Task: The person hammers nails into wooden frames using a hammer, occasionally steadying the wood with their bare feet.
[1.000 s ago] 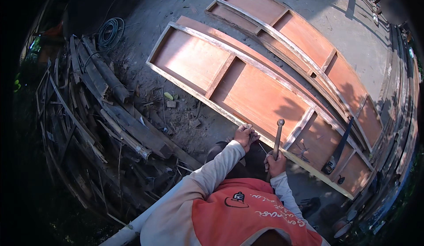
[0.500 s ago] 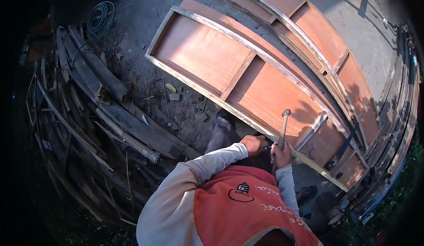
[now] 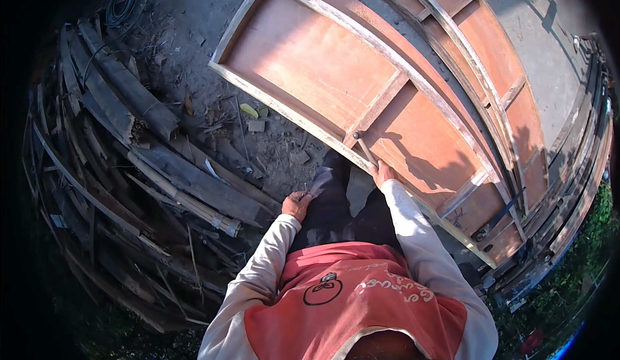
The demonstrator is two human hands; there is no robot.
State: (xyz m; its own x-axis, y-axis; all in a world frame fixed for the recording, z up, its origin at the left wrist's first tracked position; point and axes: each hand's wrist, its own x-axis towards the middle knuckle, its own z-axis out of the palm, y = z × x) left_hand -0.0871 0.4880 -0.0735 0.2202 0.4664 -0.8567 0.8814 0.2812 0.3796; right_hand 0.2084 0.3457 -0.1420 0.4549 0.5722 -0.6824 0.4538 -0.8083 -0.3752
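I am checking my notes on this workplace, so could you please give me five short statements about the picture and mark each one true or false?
1. The right hand holds a hammer. True.
2. The left hand grips the hammer too. False: it is apart from the hammer, near the dark trousers.
3. A second framed panel lies beyond the nearer framed panel. True.
4. The saw lies on the bare ground, away from the panels. False: it lies on the right part of the nearer framed panel.
5. A coil of hose or cable is at the upper left. True.
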